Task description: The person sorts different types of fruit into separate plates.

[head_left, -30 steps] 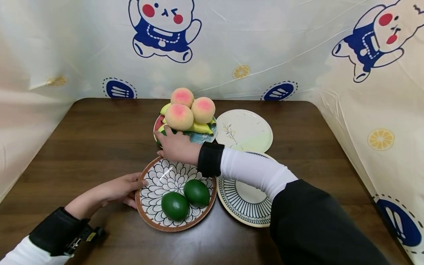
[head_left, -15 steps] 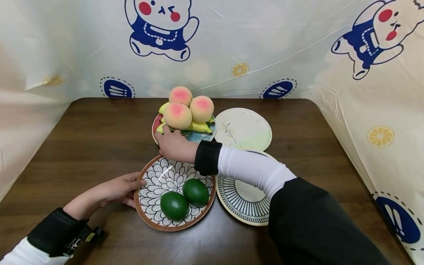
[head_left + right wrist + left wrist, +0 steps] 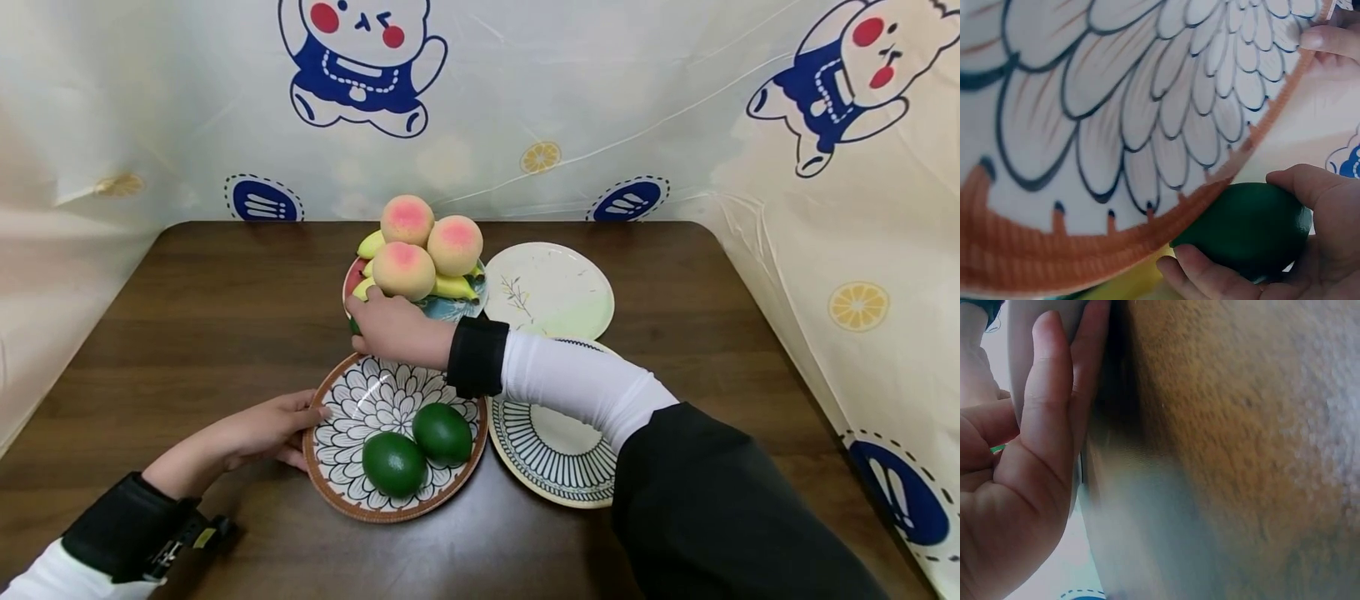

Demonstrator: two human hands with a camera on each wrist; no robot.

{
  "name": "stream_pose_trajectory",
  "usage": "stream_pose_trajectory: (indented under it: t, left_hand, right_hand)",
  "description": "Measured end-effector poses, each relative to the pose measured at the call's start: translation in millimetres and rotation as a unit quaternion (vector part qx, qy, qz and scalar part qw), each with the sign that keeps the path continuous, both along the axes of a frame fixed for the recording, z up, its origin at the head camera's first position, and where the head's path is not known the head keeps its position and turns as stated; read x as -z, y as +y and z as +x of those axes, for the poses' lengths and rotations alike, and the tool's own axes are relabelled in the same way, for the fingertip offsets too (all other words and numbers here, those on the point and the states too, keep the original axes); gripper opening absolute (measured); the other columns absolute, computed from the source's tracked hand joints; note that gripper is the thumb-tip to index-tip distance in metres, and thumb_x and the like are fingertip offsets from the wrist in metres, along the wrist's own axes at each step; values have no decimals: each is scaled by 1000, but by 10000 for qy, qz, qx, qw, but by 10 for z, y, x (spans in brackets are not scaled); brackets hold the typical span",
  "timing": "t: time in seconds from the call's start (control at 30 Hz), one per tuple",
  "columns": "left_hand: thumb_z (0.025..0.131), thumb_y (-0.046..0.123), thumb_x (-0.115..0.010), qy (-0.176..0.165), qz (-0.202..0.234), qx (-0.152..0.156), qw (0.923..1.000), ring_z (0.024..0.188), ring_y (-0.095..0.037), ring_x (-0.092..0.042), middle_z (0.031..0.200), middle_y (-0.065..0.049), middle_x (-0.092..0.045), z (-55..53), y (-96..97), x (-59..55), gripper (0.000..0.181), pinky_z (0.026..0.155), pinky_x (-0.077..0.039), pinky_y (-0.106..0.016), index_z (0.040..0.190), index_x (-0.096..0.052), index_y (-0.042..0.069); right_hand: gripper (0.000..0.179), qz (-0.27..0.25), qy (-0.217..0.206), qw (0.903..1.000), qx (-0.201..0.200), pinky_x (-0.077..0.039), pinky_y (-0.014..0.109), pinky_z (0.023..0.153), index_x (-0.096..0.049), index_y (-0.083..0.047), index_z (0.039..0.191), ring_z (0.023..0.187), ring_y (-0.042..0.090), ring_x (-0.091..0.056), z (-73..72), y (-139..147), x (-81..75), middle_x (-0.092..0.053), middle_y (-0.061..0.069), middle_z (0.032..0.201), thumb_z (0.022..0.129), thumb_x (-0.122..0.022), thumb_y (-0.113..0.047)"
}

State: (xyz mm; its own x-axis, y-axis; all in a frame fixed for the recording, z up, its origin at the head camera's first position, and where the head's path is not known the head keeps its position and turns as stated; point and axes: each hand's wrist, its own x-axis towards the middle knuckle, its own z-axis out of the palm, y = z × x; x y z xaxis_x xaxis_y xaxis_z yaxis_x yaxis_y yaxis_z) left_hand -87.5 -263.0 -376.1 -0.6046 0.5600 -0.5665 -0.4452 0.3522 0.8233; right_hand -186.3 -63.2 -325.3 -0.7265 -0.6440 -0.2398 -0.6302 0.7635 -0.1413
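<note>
My left hand (image 3: 270, 429) grips the left rim of a flower-patterned plate (image 3: 375, 387), thumb on top and fingers underneath. Two dark green avocados (image 3: 394, 464) lie side by side on this plate. Beyond it, my right hand (image 3: 401, 329) reaches to the near side of a fruit-filled plate (image 3: 450, 310). In the right wrist view it holds another green avocado (image 3: 1247, 228) between thumb and fingers, right by the patterned plate's brown rim. Peaches (image 3: 404, 271) are piled over bananas (image 3: 454, 288) on the fruit plate. My right hand hides most of the held avocado in the head view.
A pale plate with a sprig design (image 3: 555, 287) stands right of the fruit. A black-lined plate (image 3: 555, 458) sits nearer, partly under my right forearm. A printed curtain (image 3: 480, 100) rises behind the brown table (image 3: 187, 333).
The front peach has settled slightly lower on the pile as my right hand shifts a little beside it. My left hand keeps its place on the rim.
</note>
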Motion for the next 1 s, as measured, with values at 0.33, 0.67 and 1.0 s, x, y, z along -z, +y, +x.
stream_pose_trajectory:
  t: [0.33,0.67,1.0]
  left_hand:
    - [112,19,-31,46,-100,-43,9999,91,-15,-75,104,-4,-71,12,-9,-25,56,78,-65,-33,149,-12,-18]
    - [112,20,-31,48,-54,-79,9999,91,-15,-75,104,-5,-72,32,-5,-16,57,78,-65,-34,151,-11,-17]
    - [112,20,-31,68,0,-83,9999,87,-15,-76,102,-4,-72,36,3,-39,56,76,-65,-32,150,-12,-17]
  right_hand:
    - [50,10,-25,9996,-264,-56,31,92,-43,-18,148,106,18,-65,144,-55,-113,-54,8,143,105,-57,-37]
    - [51,-90,-201,9987,-470,-56,27,85,-41,-17,149,96,17,-65,187,-2,-108,-52,10,143,105,-57,-37]
    - [46,-326,-230,9942,-996,-56,25,84,-47,-17,145,96,18,-64,218,184,-182,-53,10,138,104,-59,-33]
